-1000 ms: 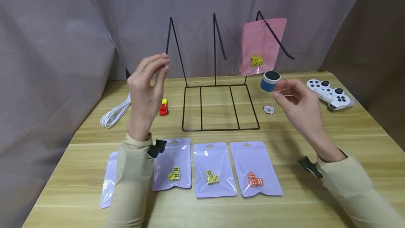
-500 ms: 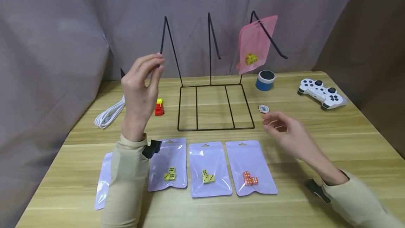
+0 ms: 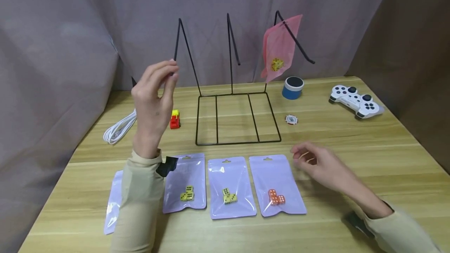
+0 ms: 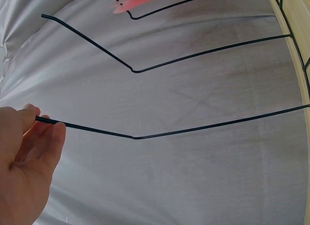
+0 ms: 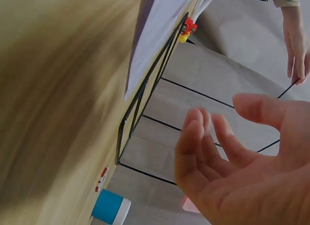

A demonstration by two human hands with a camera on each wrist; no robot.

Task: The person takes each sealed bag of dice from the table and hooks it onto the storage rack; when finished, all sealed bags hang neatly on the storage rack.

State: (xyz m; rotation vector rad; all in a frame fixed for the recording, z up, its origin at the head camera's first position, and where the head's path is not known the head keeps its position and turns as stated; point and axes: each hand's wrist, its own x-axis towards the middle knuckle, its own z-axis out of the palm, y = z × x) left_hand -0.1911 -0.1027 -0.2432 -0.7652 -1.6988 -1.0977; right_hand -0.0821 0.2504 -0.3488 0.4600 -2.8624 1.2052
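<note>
My left hand [image 3: 152, 100] pinches the front end of the left hook [image 4: 97, 130] on a black wire rack [image 3: 239, 143]. Loosely curled and holding nothing, my right hand [image 3: 321, 165] hovers just right of a lilac zip pouch [image 3: 275, 175] with orange dice. Two more lilac pouches, a middle one [image 3: 232, 175] and a left one [image 3: 188, 175], lie beside it with yellow dice inside. Another lilac pouch [image 3: 113, 210] is partly hidden by my left sleeve. On the rack's right hook hangs a pink pouch [image 3: 286, 46] with yellow dice; something pink shows behind it.
Behind the right hand are a poker chip [image 3: 291, 119], a blue-and-white cylinder [image 3: 292, 89] with a dark top and a white game controller [image 3: 356, 101]. A red-and-yellow toy car [image 3: 175, 120] and a coiled white cable [image 3: 119, 128] lie left. Grey cloth hangs behind.
My right hand has come down and toward me, from beside the blue cylinder to beside the right lilac pouch. The pink pouch has turned on its hook. My left hand keeps its pinch.
</note>
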